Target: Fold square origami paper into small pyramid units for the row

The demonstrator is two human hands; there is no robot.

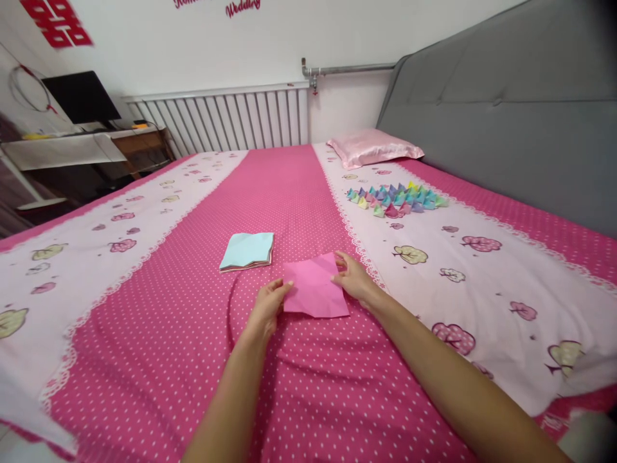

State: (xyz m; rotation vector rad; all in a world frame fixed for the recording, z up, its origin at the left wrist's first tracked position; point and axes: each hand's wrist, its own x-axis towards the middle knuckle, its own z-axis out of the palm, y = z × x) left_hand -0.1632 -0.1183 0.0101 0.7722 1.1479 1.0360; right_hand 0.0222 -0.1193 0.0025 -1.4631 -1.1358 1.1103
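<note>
Fingers [281, 290] of the left hand [265, 311] pinch the left edge of a pink paper square [315, 290]; right hand [357, 281] pinches its right edge near the far corner, thumb on top; square is low over the polka-dot bedsheet [193, 360], contact unclear; paper stack [247, 249], pale blue on top, near it, ahead of left hand; multicolored folded paper pieces [392, 211] in rows farther off, right; pink pillow [373, 148] beyond.
</note>
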